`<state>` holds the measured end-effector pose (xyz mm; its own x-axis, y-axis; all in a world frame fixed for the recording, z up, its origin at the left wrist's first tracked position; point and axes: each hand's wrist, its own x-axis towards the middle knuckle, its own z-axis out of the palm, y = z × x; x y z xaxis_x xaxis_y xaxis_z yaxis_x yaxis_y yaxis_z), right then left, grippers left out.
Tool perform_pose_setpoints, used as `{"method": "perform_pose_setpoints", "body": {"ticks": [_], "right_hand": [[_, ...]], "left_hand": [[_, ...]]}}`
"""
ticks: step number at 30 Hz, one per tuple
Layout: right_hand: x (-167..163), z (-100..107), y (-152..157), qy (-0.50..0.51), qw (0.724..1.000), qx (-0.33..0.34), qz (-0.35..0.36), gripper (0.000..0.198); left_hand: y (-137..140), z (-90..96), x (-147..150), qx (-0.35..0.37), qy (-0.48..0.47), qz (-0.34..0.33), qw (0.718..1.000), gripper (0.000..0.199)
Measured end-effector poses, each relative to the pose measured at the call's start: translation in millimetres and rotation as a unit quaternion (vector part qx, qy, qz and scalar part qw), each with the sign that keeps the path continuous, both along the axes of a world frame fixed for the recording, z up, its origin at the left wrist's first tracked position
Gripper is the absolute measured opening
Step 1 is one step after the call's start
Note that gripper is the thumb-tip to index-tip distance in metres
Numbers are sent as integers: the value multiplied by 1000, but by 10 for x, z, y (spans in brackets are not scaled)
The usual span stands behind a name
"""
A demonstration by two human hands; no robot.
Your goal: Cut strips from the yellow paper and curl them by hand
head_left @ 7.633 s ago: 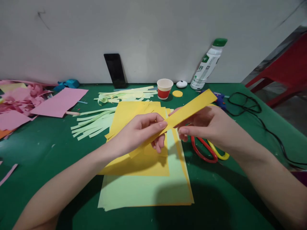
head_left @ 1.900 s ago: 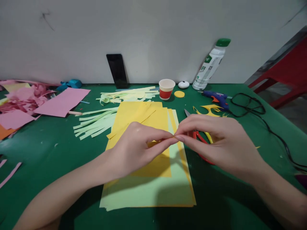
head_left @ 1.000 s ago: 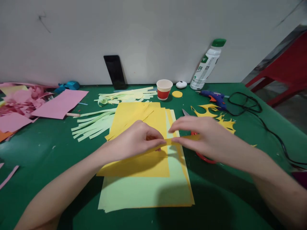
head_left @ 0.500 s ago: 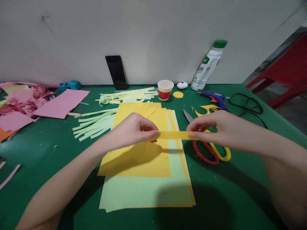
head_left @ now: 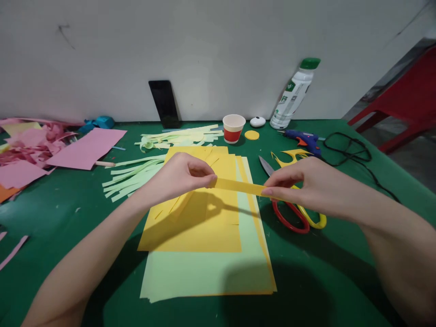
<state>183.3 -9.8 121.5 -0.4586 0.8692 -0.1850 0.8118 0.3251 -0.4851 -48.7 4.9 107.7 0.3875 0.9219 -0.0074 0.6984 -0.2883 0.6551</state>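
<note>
One view only — a camera worn on my head, looking forward and down across a green table toward a pale wall at its far edge. My forearms enter from the bottom corners, and my left hand and right hand meet near the middle of the picture, close to the lens. The table fills the lower two thirds; the wall fills the top. At the far right the view runs past the table's edge to a red chair — well off to my right side.
</note>
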Motion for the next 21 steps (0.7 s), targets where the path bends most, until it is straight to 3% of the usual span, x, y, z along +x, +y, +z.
{"method": "perform_pose_setpoints", "body": {"ticks": [5, 8, 10, 14, 21], "right_hand": [[97, 23, 20, -11, 1000, 2, -24, 31], [103, 13, 37, 0, 999, 13, -31, 30], [46, -14, 29, 6, 1000, 12, -5, 29], [-145, -82, -32, 30, 999, 4, 19, 28], [-321, -134, -139, -2, 999, 43, 19, 32]], "left_hand": [[63, -13, -67, 14, -15, 44, 999, 14], [52, -16, -29, 80, -68, 76, 992, 19], [-17, -36, 59, 130, -78, 41, 988, 20], [-212, -148, 256, 162, -46, -89, 982, 16], [-303, -275, 321, 144, -23, -106, 984, 15]]}}
